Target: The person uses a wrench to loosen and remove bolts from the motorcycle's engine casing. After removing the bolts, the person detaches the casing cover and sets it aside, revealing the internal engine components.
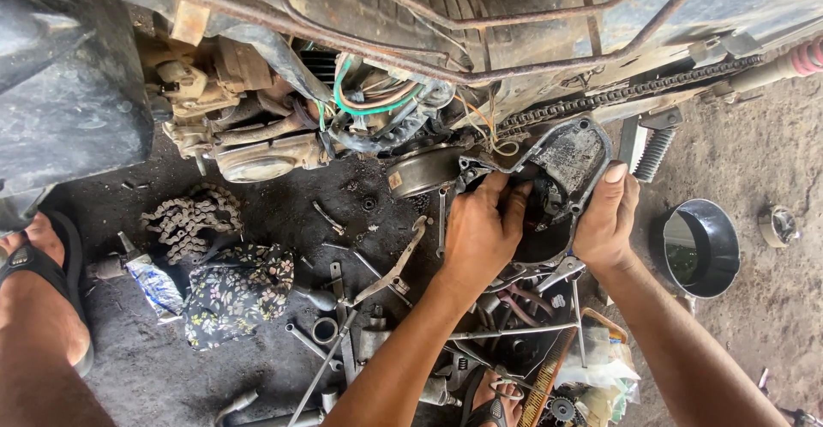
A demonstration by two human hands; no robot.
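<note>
From the head cam, a grimy grey metal engine side cover (561, 157) is seen held up against the motorcycle engine, just under the rusty drive chain (617, 94). The left hand (480, 230) is curled with its fingers tucked into the dark opening behind the cover, what they pinch can't be told. The right hand (607, 217) is pressed on the cover's right edge, thumb up. A greasy loose chain (190, 217), a flowered rag (238, 290) and a black funnel (701, 247) are spotted on the dirt floor
</note>
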